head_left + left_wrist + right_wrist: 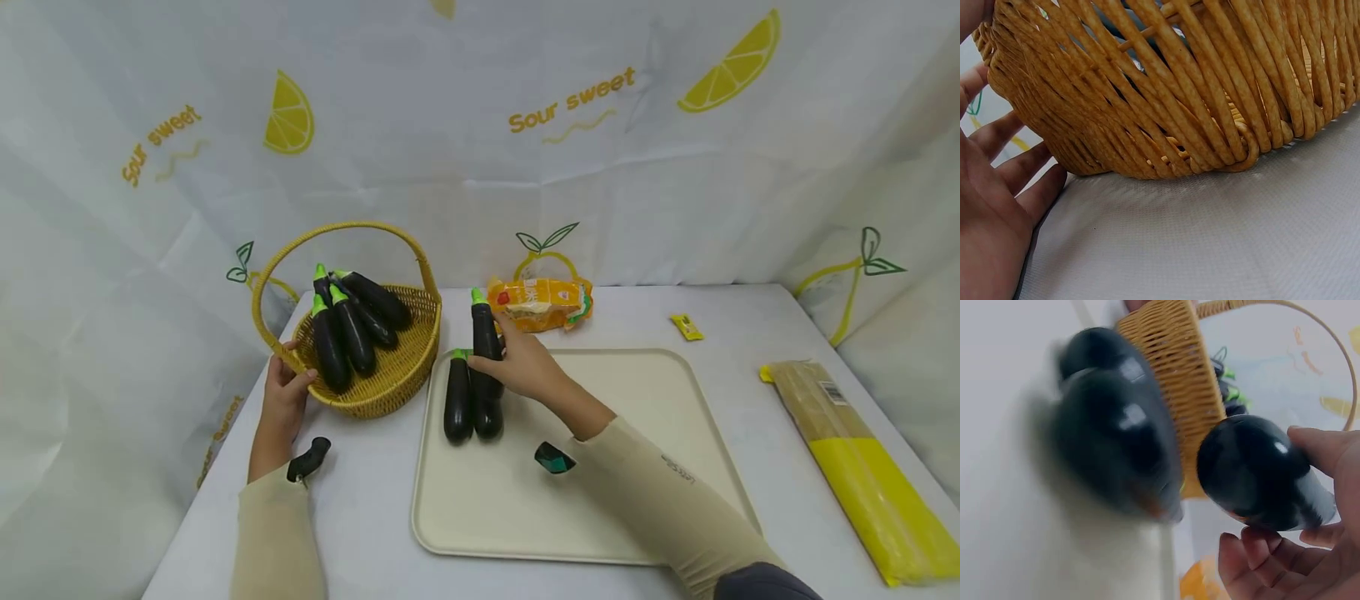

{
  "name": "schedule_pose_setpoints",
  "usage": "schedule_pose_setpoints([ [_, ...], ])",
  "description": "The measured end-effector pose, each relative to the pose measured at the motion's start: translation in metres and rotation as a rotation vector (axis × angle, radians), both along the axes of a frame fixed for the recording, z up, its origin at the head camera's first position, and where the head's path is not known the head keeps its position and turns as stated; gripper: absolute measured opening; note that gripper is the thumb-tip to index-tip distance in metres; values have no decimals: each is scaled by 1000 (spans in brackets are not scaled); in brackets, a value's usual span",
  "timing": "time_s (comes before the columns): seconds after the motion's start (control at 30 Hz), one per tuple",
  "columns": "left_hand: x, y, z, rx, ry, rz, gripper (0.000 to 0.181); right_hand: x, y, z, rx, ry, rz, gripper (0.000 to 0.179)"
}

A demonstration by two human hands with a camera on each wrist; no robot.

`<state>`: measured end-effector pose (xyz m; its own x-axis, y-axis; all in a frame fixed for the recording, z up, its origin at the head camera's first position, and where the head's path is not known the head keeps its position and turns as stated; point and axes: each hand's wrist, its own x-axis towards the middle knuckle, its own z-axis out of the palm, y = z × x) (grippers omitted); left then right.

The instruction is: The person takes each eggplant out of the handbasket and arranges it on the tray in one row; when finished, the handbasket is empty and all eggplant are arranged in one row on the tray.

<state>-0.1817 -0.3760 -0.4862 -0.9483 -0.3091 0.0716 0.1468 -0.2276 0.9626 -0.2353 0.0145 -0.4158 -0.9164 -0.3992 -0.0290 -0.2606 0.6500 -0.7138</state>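
A yellow-brown wicker basket (408, 379) with a tall hoop handle stands left of the tray, several dark eggplants (352, 333) with green stems inside. My left hand (287, 392) holds its left rim, thumb at the top and fingers along the outer wicker wall (1166, 94). Above the beige tray (600, 500), my right hand (528, 362) grips another eggplant (1254, 475) between thumb and fingers, stem end pointing away from me. Two more eggplants (457, 400) lie side by side at the tray's left part, blurred in the right wrist view.
Behind the tray lies an orange packet (543, 304). A small yellow sachet (687, 327) sits at the back right. Along the right table edge is a long yellow-and-clear package (862, 467). A white printed curtain (465, 125) hangs behind the table.
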Motion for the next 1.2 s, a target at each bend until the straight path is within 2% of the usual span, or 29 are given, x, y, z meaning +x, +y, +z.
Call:
schedule_pose_setpoints([
  [0.23,-5,-1,6,-9,36,-10,53,12,30,-26,45,-53,-43,93],
  [0.4,-1,-3,2,-12,62,-11,53,18,29,-45,135,-68,-42,94],
  [0.5,2,-3,-2,-14,32,1,55,20,25,-50,172,-45,-47,90],
  [0.6,7,-2,-6,7,-21,29,57,24,22,-53,201,-32,-56,84],
  [0.73,11,1,-10,9,-85,30,58,31,20,-56,218,-50,-70,76],
  [0.93,7,1,-4,-9,-62,16,56,36,21,-49,190,-48,-68,65],
  [1.2,3,1,3,-4,-63,22,58,28,23,-46,183,-34,-72,60],
])
